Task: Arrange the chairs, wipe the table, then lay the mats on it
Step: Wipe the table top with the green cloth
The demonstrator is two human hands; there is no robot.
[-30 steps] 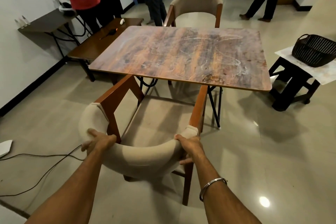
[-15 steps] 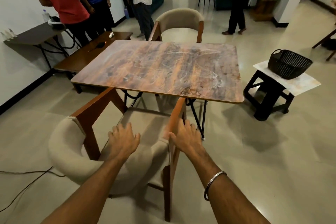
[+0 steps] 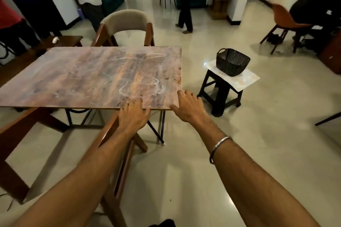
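Observation:
The wood-grain table (image 3: 88,77) fills the left half of the view, its top streaked with pale smears. Under its near edge stands the near chair (image 3: 27,131), with wooden arms and a beige seat. A second beige-backed chair (image 3: 127,22) is tucked in at the far side. My left hand (image 3: 132,116) is stretched forward, fingertips at the table's near edge, holding nothing. My right hand (image 3: 188,107) reaches out beside the table's near right corner, fingers loosely spread and empty. No mats or cloth show.
A black basket (image 3: 231,61) sits on a pale board on a dark stool (image 3: 221,94) right of the table. Several people stand at the back left and centre. An orange chair (image 3: 284,22) is at far right, a low brown table (image 3: 64,39) at left.
Both hands have let go of the near chair's backrest and moved forward to the table's near right edge. The view has swung right, toward the stool and basket.

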